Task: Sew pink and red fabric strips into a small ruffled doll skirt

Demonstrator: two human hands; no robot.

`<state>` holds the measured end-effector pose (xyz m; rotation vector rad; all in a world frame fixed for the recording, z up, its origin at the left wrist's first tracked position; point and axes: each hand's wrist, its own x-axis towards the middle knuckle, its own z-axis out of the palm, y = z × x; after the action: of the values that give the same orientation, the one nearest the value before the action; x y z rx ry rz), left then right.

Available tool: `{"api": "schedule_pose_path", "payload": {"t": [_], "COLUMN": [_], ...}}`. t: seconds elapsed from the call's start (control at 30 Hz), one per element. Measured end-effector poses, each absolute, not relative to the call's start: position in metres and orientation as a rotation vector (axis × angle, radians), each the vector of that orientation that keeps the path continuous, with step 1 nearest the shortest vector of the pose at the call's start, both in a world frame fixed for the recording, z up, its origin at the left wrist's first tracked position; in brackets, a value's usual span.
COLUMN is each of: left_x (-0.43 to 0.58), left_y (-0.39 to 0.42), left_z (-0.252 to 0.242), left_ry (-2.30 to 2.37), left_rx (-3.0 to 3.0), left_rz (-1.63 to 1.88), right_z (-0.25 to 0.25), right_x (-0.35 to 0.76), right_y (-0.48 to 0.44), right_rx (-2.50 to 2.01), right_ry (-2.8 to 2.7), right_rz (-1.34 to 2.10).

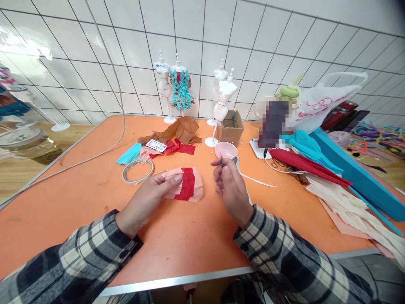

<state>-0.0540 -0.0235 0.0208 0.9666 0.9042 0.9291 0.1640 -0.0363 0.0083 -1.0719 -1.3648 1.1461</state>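
Observation:
My left hand point(151, 195) pinches a small pleated piece of pink and red crepe paper point(187, 184), holding it just above the orange table point(95, 198). My right hand point(230, 185) is closed in a pinch on a thin pin or needle point(222, 161), raised a little to the right of the paper. A small pink bowl point(225, 149) sits just behind my right hand.
Several small white mannequin stands, one point(180, 86) dressed in teal and red paper, line the tiled wall. A cardboard box point(230, 126), brown and red paper scraps point(177, 135), a tape roll point(138, 170), a white cable point(95, 156) and stacked crepe sheets point(341, 185) lie around.

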Motion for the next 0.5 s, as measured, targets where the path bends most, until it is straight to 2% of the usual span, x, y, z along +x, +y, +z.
{"api": "schedule_pose_path", "payload": {"t": [0.17,0.37,0.5], "left_x": [-0.04,-0.038,-0.038], "left_y": [-0.037,-0.046,-0.046], "left_z": [0.018,0.016,0.017], "left_ry": [0.745,0.779,0.781], "left_rx": [0.821,0.784,0.734], "left_rz": [1.017,1.072,1.077], "right_z": [0.015,0.018,0.018], "right_x": [0.146,0.148,0.152], "right_y": [-0.055,-0.061,-0.059], "right_rx": [-1.111,-1.1,-1.123], "right_ry": [-1.667,-1.773,-1.891], "right_rz": [0.882,0.955,0.704]}}
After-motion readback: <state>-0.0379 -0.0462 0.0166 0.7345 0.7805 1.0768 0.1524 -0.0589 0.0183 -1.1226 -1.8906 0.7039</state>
